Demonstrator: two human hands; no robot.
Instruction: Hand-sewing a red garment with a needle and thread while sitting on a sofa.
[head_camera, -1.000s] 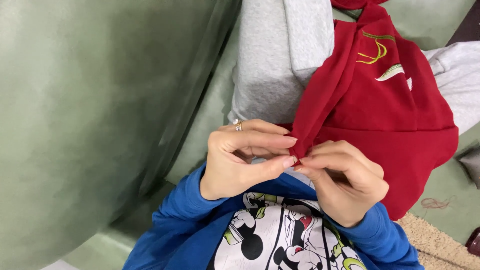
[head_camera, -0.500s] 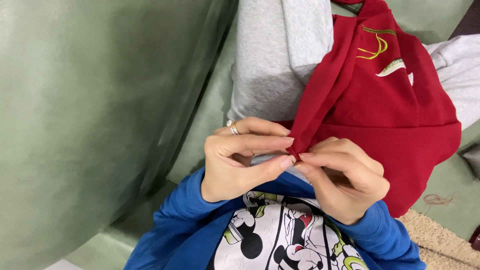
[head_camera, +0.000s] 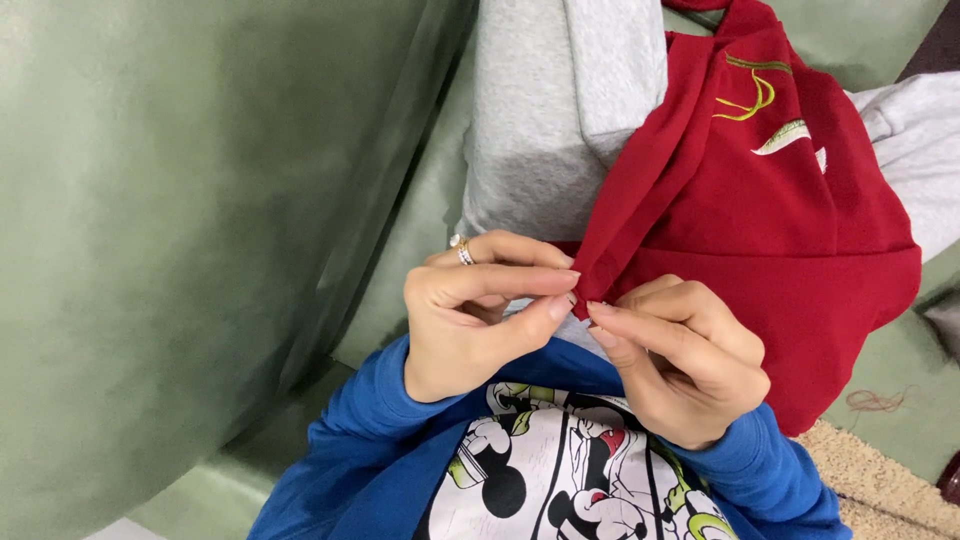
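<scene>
The red cloth (head_camera: 760, 250) lies over the grey trousers (head_camera: 540, 140) on the lap, right of the middle. On its far part there is a small stitched mark with yellow-green lines and a white leaf shape. The left hand (head_camera: 480, 310) pinches the near corner of the cloth between thumb and forefinger. The right hand (head_camera: 680, 360) pinches the same edge just beside it. A ring (head_camera: 463, 250) sits on the left hand. A green cushion (head_camera: 180, 250) fills the left side.

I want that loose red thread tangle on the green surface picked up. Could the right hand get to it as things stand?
Probably yes: the thread tangle lies uncovered beside the red garment, though the right hand is pinching that garment's edge and must let go first.
</scene>
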